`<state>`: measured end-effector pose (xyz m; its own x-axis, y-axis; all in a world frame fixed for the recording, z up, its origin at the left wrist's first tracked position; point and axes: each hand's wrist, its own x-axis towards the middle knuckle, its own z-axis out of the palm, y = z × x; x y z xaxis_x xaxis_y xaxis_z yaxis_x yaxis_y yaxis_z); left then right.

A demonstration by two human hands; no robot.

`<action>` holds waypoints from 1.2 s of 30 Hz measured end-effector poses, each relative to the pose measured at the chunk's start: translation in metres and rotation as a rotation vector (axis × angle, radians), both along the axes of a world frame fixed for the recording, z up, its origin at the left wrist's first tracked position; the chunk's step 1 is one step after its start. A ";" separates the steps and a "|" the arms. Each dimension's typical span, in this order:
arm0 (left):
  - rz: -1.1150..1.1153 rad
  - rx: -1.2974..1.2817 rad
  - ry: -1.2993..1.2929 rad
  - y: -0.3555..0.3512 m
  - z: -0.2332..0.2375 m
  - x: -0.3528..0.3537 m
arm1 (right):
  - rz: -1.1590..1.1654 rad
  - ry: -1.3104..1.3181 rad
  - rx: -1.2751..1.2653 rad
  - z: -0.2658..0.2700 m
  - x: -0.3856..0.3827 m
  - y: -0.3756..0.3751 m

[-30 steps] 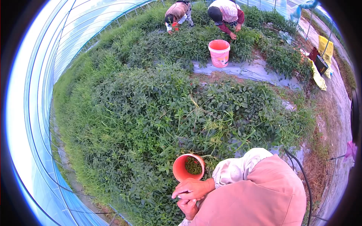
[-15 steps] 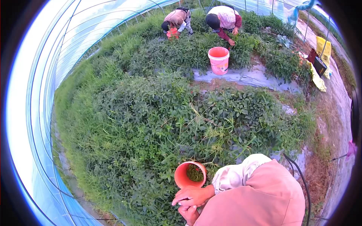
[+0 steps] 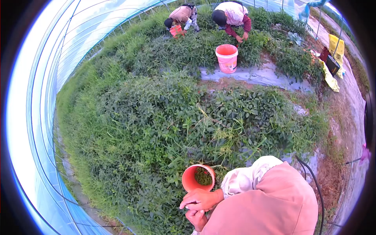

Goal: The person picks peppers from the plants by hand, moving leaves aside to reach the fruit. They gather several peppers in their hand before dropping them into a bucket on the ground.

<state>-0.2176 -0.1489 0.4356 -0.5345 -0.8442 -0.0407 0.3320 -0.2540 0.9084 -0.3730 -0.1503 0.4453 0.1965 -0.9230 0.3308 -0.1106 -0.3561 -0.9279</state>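
Observation:
My right hand [image 3: 201,199], in a whitish sleeve, lies just below the rim of a pink-orange bucket [image 3: 189,177]. Its fingers are held together and bent over my left hand [image 3: 197,218], which is below it with curled fingers. The two hands touch or nearly touch. Anything between their fingers is hidden. The bucket tilts among the leafy plants [image 3: 145,176]. Inside it lie small green pieces [image 3: 203,176] with flecks of red, too small to name for sure.
Ahead, one person [image 3: 231,17] bends over plants beside a pink bucket [image 3: 227,58]. Another person [image 3: 184,16] stoops farther left by a red container [image 3: 177,31]. Yellow sacks [image 3: 336,49] lie at right. A dark hose [image 3: 313,184] runs near my side. Plastic sheeting [image 3: 43,117] curves along the left.
My hands stay together beside the bucket, with little movement. The person by the far bucket has drawn both hands together. The other person's red container has shifted slightly left and up.

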 end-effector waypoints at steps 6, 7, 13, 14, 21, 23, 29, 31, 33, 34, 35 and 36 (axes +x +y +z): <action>0.018 -0.014 -0.013 0.001 0.000 -0.001 | -0.001 0.012 -0.022 0.001 -0.003 0.001; 0.018 -0.017 -0.008 0.001 0.000 -0.002 | -0.001 0.012 -0.021 0.001 -0.004 0.001; 0.025 -0.040 0.017 0.002 0.002 -0.006 | 0.043 0.011 -0.002 -0.004 -0.003 -0.001; 0.028 -0.044 0.019 0.003 0.002 -0.005 | 0.032 -0.002 -0.013 -0.005 -0.001 -0.002; 0.066 0.004 -0.045 0.005 0.008 0.000 | -0.026 -0.067 0.048 -0.014 0.009 0.001; 0.097 0.001 -0.081 0.008 0.010 0.006 | -0.017 -0.071 0.078 -0.014 0.013 0.001; 0.209 -0.112 -0.218 0.021 0.002 0.051 | 0.047 -0.040 0.196 -0.004 0.042 0.006; 0.199 -0.081 -0.190 0.025 0.005 0.061 | 0.023 0.060 0.172 -0.017 0.053 0.006; 0.183 -0.081 -0.199 0.030 0.000 0.079 | -0.056 0.224 0.157 -0.046 0.050 0.003; 0.177 -0.056 -0.172 0.034 -0.003 0.087 | -0.114 0.302 0.279 -0.053 0.040 0.007; 0.191 -0.040 -0.179 0.035 -0.005 0.093 | -0.242 0.342 0.320 -0.098 0.035 0.003; 0.200 -0.016 -0.193 0.038 -0.006 0.098 | -0.373 0.330 0.393 -0.099 0.008 0.020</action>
